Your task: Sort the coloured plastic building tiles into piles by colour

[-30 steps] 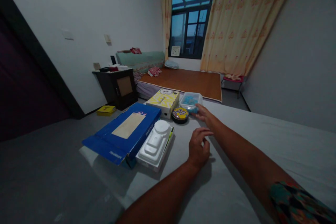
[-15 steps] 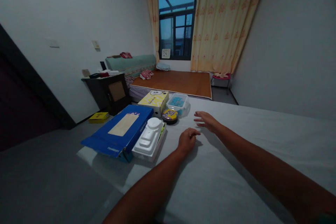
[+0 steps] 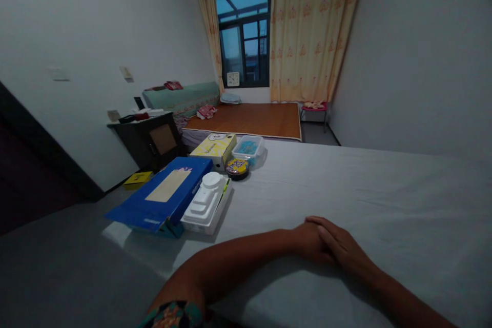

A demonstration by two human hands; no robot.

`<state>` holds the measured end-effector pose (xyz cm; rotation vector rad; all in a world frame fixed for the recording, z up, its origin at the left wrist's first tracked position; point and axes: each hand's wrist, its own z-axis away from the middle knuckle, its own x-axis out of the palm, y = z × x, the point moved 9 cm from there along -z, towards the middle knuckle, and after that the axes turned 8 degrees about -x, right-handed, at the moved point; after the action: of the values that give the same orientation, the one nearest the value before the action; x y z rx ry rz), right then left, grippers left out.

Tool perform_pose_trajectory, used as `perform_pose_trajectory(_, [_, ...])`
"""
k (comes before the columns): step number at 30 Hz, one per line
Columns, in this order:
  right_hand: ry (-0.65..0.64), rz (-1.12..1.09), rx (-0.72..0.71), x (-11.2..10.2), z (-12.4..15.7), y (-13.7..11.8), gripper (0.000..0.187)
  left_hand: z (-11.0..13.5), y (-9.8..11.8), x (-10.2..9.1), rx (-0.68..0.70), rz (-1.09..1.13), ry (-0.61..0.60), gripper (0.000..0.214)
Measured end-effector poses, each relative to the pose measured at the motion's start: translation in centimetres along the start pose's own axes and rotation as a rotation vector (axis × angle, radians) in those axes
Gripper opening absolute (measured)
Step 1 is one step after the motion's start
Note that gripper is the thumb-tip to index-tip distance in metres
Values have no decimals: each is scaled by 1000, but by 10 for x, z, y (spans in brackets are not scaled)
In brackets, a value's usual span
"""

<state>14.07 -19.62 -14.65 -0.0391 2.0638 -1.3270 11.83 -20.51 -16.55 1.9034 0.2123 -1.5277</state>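
Observation:
My left hand and my right hand are together just above or on the white-covered surface; exact contact with it is unclear. The right hand lies over the left, its fingers closed across the back of it. Most of the left hand's fingers are hidden beneath. No object shows in either hand. Off to the left, apart from both hands, are a white plastic box with a raised moulded top, a blue flat box, and a round dark tin with a yellow patterned lid.
Behind the tin stand a yellow-and-white box and a clear container with blue contents. A dark cabinet is beyond at left. Farther back is a bed with a brown mat. A yellow box sits low on the left.
Both hands have moved closer to me and to the right, and come together. Earlier they were apart, the right one open. The view has turned slightly right; the boxes have not moved.

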Motion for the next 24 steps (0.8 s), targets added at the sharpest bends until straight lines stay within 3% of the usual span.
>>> perform_pose_trajectory(6, [-53, -25, -118, 0, -1, -6, 48, 11, -1, -4, 35, 91, 79, 33])
perform_pose_trajectory(24, [-57, -82, -107, -3, 3, -19, 43, 19, 14, -19, 115, 215, 69, 25])
